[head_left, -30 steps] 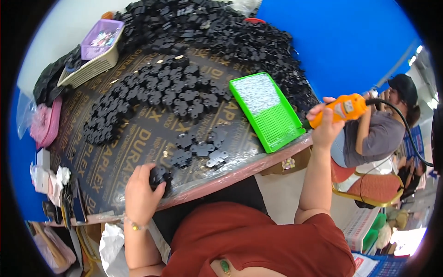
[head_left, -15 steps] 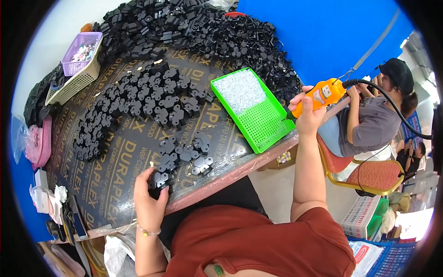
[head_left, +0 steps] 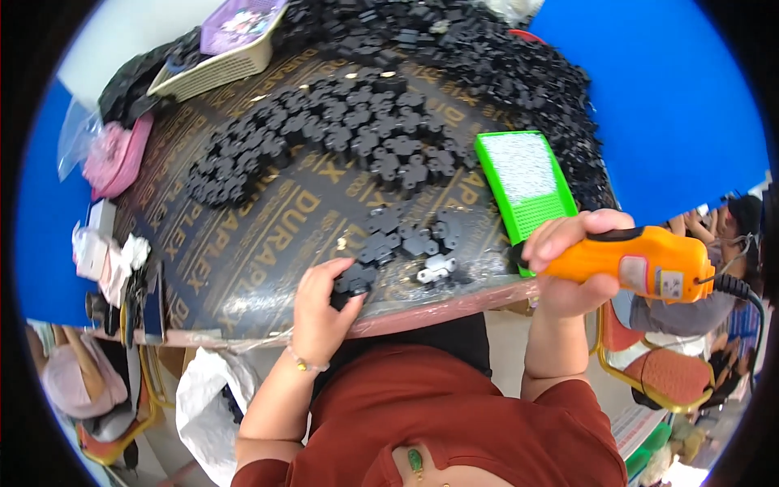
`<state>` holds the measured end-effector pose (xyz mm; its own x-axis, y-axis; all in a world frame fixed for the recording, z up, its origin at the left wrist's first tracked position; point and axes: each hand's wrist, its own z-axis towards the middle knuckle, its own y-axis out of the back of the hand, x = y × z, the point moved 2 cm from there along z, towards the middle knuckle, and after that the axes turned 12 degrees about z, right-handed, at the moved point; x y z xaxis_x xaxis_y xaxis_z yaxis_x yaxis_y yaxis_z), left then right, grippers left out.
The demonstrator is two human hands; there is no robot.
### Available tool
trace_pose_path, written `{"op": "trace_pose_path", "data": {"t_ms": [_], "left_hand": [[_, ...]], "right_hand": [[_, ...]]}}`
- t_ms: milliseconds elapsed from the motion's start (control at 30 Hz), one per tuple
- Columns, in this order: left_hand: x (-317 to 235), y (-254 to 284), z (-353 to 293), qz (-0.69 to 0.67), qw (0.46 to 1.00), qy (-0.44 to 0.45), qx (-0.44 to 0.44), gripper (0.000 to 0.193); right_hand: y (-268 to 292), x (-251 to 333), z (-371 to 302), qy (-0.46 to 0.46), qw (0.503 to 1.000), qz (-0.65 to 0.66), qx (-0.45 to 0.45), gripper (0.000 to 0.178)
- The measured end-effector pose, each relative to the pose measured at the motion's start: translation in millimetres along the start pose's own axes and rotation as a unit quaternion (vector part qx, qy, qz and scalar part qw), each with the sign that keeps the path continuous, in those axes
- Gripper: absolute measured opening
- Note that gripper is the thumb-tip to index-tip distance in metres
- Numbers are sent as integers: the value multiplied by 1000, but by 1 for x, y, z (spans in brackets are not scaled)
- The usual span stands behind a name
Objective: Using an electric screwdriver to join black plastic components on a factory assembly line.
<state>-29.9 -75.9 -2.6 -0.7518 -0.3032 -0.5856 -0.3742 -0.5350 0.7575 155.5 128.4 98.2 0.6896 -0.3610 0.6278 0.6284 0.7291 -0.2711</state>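
In my right hand [head_left: 572, 264] is an orange electric screwdriver [head_left: 633, 264], lying nearly level with its dark tip to the left, over the near end of a green tray [head_left: 510, 213]. The tray has a grid of holes, and a layer of small silvery pieces, probably screws, covers its far half. My left hand [head_left: 320, 304] pinches a black plastic part [head_left: 355, 280] by the table's front edge, thumb and fingers on either side. Several similar black parts [head_left: 402, 237] lie just beyond it. One near them, a part with a shiny top [head_left: 436, 269], catches the light.
Rows of black parts [head_left: 324, 126] stand mid-table, with a large heap [head_left: 519, 69] behind. At the left are a cream basket [head_left: 215, 75], a pink basket [head_left: 122, 158] and hand tools [head_left: 138, 304]. A black cable [head_left: 751, 300] trails from the screwdriver. Another person [head_left: 677, 329] sits at the right.
My right hand has brought the screwdriver from upright beside the tray to nearly level over its near end. My left hand still grips the black part. The whole view has shifted.
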Motion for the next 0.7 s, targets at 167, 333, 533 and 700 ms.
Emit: {"op": "trace_pose_path", "data": {"t_ms": [167, 333, 533, 700], "left_hand": [[1, 2, -1, 5, 999, -30, -25, 49], [5, 4, 3, -29, 999, 2, -17, 47], [5, 7, 3, 12, 999, -10, -31, 45], [6, 7, 2, 9, 999, -12, -35, 44]], "right_hand": [[-70, -27, -9, -136, 979, 143, 54, 64], [-101, -47, -9, -206, 956, 170, 123, 65], [-108, -63, -11, -201, 953, 189, 123, 60], [-117, -72, -16, -231, 950, 187, 100, 58]]}}
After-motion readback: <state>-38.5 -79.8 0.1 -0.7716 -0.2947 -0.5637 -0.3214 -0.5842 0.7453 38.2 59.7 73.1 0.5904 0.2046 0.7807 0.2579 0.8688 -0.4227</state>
